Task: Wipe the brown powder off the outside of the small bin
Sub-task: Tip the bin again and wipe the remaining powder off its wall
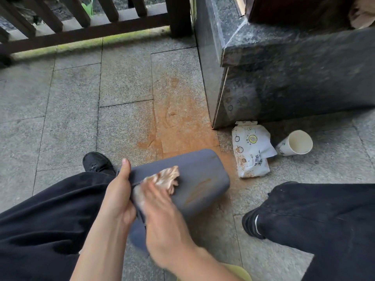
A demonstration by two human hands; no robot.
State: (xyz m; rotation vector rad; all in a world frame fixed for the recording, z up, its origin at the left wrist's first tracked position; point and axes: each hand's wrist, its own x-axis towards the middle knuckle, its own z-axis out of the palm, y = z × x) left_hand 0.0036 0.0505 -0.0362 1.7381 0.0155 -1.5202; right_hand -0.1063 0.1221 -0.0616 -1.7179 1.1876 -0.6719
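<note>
Holding the small grey bin (pixel 188 179) tipped over the powdery floor by its rim, the left hand (pixel 119 191) grips tight while the right hand (pixel 160 203) presses a stained wipe (pixel 168 179) on its light, stiff, smooth side.

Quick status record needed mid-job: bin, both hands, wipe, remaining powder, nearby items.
bin: small grey bin, tipped on its side above the stone paving
left hand: grips the bin's rim end
right hand: presses a brown-stained wipe against the bin's side
remaining powder: brown streaks on the bin's side; brown powder on the paving
nearby: wipes pack, paper cup lying on its side
</note>
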